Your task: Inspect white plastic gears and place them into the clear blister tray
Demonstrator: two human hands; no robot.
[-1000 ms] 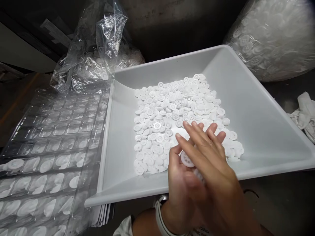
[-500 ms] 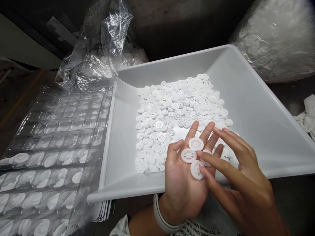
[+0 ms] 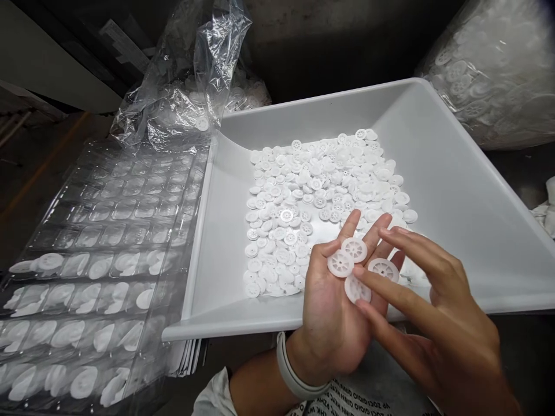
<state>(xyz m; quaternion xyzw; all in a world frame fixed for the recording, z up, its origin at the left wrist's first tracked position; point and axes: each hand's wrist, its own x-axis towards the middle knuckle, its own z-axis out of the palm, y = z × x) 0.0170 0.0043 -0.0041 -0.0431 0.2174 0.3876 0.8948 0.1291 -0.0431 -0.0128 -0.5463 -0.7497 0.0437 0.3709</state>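
My left hand (image 3: 336, 312) is palm up over the near side of the tub, fingers spread, carrying several small white plastic wheels. One spoked wheel (image 3: 354, 249) lies at the base of the fingers, overlapping another wheel (image 3: 340, 263). A further wheel (image 3: 384, 270) rests tilted towards the outer fingers. My right hand (image 3: 433, 306) reaches in from the right; its thumb and index finger pinch the edge of the lowest wheel (image 3: 356, 290) on the palm. The other right fingers are extended near the left fingertips.
A grey-white tub (image 3: 459, 190) holds a loose layer of wheels (image 3: 321, 179). To its left lies a clear pocketed plastic tray (image 3: 104, 248), with white pieces in its nearer pockets. Clear bags of white parts stand at the back left (image 3: 182, 110) and back right (image 3: 498, 81).
The wheels on my left palm have shifted, and one by the outer fingers now shows its full spoked face. The whole view has slid slightly, moving hands and tub rightward in it.
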